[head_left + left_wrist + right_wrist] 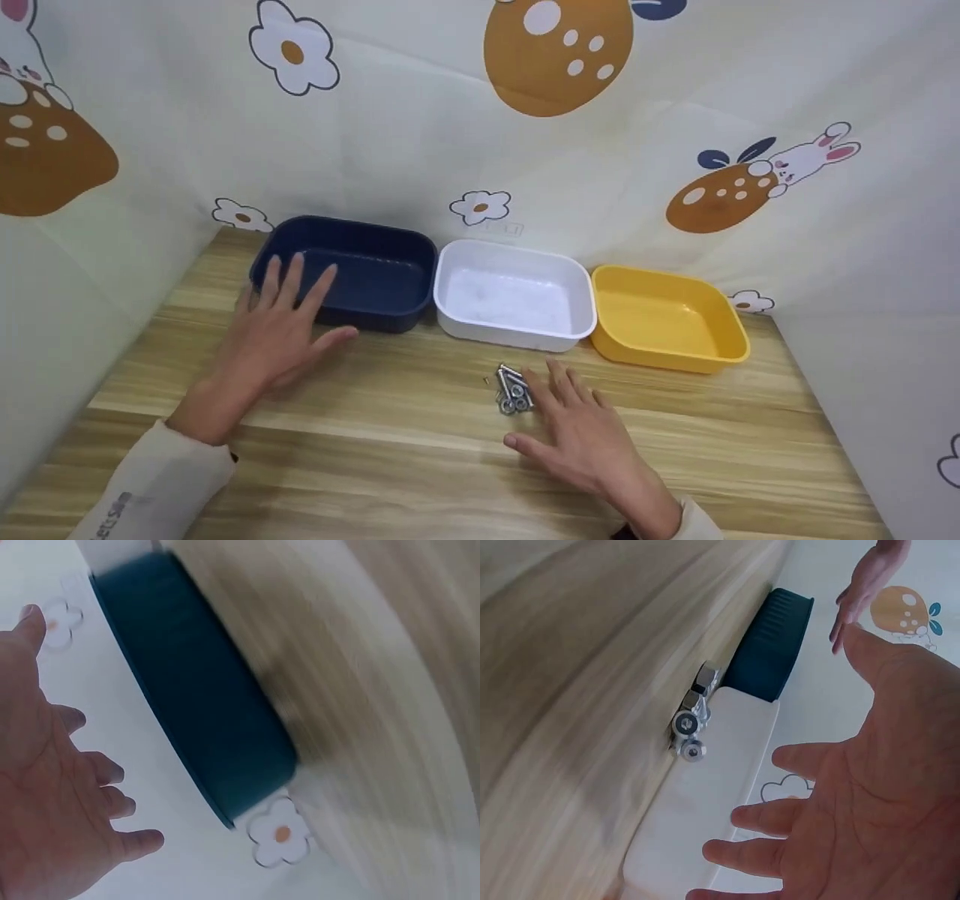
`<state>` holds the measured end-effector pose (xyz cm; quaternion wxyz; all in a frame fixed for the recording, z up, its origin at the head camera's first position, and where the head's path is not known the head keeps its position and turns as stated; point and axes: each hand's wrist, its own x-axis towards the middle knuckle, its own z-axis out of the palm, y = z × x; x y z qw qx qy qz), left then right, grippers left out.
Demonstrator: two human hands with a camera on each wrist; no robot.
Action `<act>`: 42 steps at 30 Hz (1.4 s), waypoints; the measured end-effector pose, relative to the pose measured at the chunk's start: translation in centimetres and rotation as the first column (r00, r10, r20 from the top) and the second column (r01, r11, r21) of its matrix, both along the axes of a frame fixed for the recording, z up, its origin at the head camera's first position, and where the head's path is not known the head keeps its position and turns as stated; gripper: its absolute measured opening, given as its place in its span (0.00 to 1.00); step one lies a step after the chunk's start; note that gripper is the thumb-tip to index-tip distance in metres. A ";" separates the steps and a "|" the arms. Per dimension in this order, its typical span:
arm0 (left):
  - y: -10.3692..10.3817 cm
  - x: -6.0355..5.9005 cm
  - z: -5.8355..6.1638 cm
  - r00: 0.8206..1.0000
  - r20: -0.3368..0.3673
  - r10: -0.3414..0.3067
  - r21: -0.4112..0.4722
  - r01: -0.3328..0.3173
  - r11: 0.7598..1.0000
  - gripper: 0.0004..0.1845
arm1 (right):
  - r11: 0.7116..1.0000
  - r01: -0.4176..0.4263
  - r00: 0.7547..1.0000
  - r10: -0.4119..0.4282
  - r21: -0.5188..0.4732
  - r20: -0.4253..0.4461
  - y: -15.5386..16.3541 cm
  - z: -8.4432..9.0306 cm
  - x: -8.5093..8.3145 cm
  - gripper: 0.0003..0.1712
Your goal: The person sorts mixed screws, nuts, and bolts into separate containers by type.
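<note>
A wooden table fills the scene, with a cartoon-print cloth hung behind it and down both sides. Along the table's far edge three trays sit in a row: a dark blue tray on the left, a white tray touching it in the middle, and a yellow tray just beside that on the right. The left hand hovers at the near wall of the blue tray, fingers spread and straight, gripping nothing; the left wrist view is blurred, so whether it touches the tray is hard to say. The right hand is spread flat and loose too, holding nothing, its fingertips just beside a small pile of silver bolts. Those bolts lie on the table right in front of the white tray, heads and nuts bunched together.
</note>
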<state>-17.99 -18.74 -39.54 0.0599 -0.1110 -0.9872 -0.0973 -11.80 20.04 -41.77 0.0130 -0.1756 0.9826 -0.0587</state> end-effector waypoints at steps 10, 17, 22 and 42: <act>-2.3 -1.9 -0.3 0.997 0.044 0.068 0.067 -0.071 0.995 0.50 | 1.000 -0.020 1.000 0.020 0.005 -0.003 -0.9 0.1 0.6 0.48; -3.5 -2.8 -0.4 0.992 0.088 0.091 0.089 -0.099 0.991 0.50 | 1.000 -0.011 0.998 0.010 -0.014 -0.058 -1.5 0.1 0.9 0.43; -4.0 -3.7 -0.7 0.989 0.109 0.104 0.106 -0.116 0.988 0.51 | 0.999 0.015 0.995 -0.018 -0.030 -0.096 -1.9 0.1 0.8 0.40; -4.8 -4.8 -1.6 0.969 0.207 0.137 0.129 -0.165 0.978 0.62 | 0.632 0.355 0.847 0.095 -0.689 0.523 -0.8 -1.3 -1.8 0.25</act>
